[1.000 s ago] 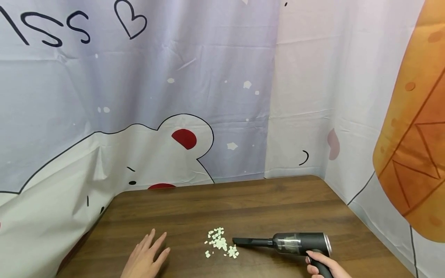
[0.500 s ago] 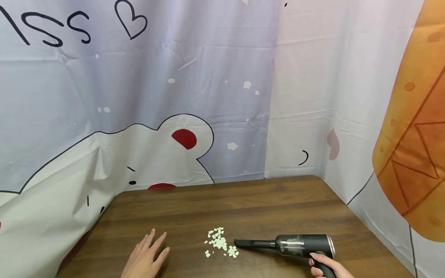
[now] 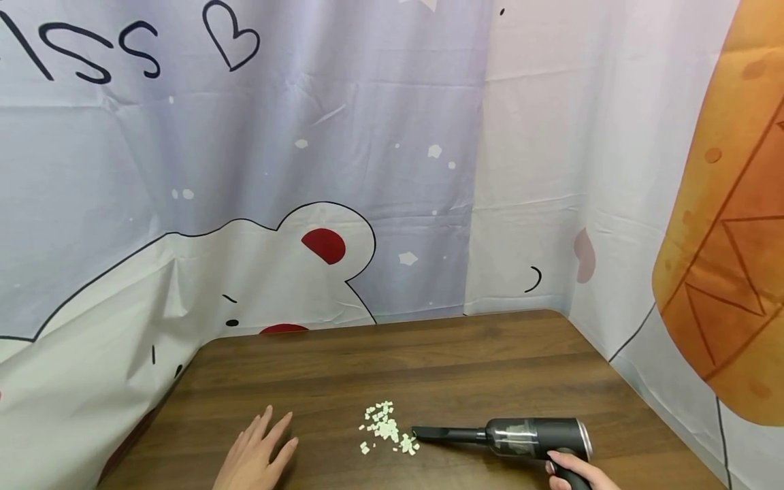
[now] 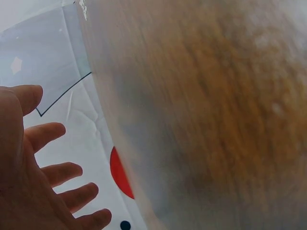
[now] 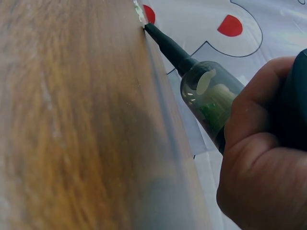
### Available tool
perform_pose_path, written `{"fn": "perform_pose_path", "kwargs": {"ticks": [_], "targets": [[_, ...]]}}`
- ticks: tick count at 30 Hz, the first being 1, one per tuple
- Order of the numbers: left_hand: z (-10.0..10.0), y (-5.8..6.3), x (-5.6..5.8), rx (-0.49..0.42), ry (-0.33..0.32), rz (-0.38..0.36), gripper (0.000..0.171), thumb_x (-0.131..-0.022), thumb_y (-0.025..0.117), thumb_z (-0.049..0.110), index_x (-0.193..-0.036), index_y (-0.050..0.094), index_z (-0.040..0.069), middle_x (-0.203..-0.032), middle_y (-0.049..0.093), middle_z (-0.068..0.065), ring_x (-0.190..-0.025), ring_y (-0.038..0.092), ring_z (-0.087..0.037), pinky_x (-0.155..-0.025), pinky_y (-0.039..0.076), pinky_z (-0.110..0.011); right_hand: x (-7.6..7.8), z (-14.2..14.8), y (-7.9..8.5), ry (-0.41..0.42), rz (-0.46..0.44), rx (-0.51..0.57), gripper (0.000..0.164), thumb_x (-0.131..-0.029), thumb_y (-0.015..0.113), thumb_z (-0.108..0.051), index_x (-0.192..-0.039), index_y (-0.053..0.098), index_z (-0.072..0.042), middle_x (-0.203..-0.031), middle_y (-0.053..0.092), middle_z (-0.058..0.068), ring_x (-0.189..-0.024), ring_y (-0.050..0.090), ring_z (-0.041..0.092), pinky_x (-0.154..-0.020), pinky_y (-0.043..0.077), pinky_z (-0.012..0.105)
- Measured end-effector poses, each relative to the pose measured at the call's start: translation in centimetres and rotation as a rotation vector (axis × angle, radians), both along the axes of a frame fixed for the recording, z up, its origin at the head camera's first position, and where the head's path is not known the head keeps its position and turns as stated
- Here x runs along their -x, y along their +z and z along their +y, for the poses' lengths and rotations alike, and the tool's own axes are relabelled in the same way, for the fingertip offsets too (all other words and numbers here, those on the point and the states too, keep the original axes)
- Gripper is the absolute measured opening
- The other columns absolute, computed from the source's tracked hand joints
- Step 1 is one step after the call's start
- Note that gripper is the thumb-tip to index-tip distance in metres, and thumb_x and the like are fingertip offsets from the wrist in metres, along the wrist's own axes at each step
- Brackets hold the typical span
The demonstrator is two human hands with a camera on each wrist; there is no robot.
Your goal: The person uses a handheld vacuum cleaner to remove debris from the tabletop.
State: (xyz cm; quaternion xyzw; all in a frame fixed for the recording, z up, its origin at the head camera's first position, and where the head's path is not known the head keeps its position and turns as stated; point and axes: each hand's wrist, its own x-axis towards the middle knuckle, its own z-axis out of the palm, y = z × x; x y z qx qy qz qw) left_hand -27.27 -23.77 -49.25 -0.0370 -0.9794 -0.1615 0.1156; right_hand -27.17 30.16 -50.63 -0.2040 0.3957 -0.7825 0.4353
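Observation:
My right hand (image 3: 576,469) grips the handle of a black handheld vacuum cleaner (image 3: 554,437), its clear dust cup in the middle and a long nozzle pointing left. In the right wrist view the fingers wrap round the handle, and pale bits show inside the dust cup (image 5: 211,100). The nozzle tip (image 3: 422,432) is at the right edge of a scatter of small white paper scraps (image 3: 386,429). Left of the scraps, my left hand (image 3: 257,452) is spread with straight fingers over the table, holding nothing; the left wrist view shows its fingers (image 4: 67,172) apart.
A brown wood-grain table (image 3: 343,367) lies under both hands. Behind it and at the sides hang printed cloth curtains (image 3: 416,170) with cartoon figures, reaching down to the table's edges.
The vacuum cleaner, with my right hand on it, has shifted slightly right and toward me. My left hand and the scraps look nearly unchanged.

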Motion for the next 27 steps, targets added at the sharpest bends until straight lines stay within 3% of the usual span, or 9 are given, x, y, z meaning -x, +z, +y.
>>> {"fn": "perform_pose_path", "kwargs": {"ticks": [10,17,27], "targets": [[0.0,-0.3,0.1,-0.004,0.005,-0.021,0.056,-0.095,0.051,0.051,-0.133,0.057,0.011,-0.141,0.040,-0.029,-0.126,0.037,-0.052,-0.095,0.030,-0.069,-0.1,0.4,-0.5,0.028,-0.046,0.056,0.020,-0.100,0.049,-0.035,-0.101,0.059,-0.018,-0.075,0.051,-0.014,-0.067,0.041,0.000,-0.065,0.040,0.013],[0.0,-0.4,0.1,-0.004,0.001,-0.029,0.054,-0.095,0.052,0.049,-0.132,0.058,0.010,-0.141,0.040,-0.030,-0.125,0.037,-0.052,-0.094,0.031,-0.069,-0.5,0.7,-0.9,0.002,-0.011,0.108,0.019,-0.101,0.049,-0.031,-0.103,0.061,-0.017,-0.076,0.047,-0.012,-0.065,0.033,0.002,-0.064,0.030,0.017],[0.0,-0.4,0.1,-0.004,-0.012,-0.004,0.055,-0.094,0.052,0.051,-0.131,0.059,0.011,-0.141,0.041,-0.029,-0.125,0.038,-0.051,-0.094,0.031,-0.069,-1.0,0.6,-0.6,-0.018,-0.007,0.080,0.018,-0.100,0.050,-0.031,-0.102,0.061,-0.017,-0.075,0.045,-0.012,-0.066,0.036,0.001,-0.064,0.033,0.017]]}}
